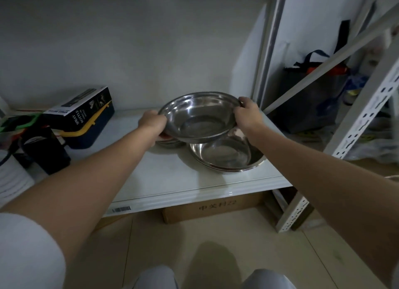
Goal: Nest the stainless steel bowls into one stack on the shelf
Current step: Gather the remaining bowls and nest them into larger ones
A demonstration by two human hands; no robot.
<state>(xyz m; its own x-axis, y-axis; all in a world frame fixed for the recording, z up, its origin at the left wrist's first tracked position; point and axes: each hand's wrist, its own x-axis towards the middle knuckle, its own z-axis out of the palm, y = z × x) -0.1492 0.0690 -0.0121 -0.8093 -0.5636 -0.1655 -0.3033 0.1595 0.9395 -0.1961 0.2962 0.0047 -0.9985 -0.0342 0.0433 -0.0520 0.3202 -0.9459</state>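
A wide stainless steel bowl (199, 116) is held tilted above the white shelf (172, 180). My left hand (153, 123) grips its left rim and my right hand (248, 113) grips its right rim. Below it, toward the front right, a second steel bowl (226, 155) rests on the shelf; thin rim lines at its edge suggest more than one nested there. A sliver of a third bowl (170, 142) shows under the raised bowl's left side, mostly hidden.
On the shelf's left stand a black spray-bottle box (79, 109) on a dark case with a yellow handle (86, 133), black items and a white container (13, 176). A metal upright (269, 46) bounds the right. A cardboard box (213, 208) sits beneath.
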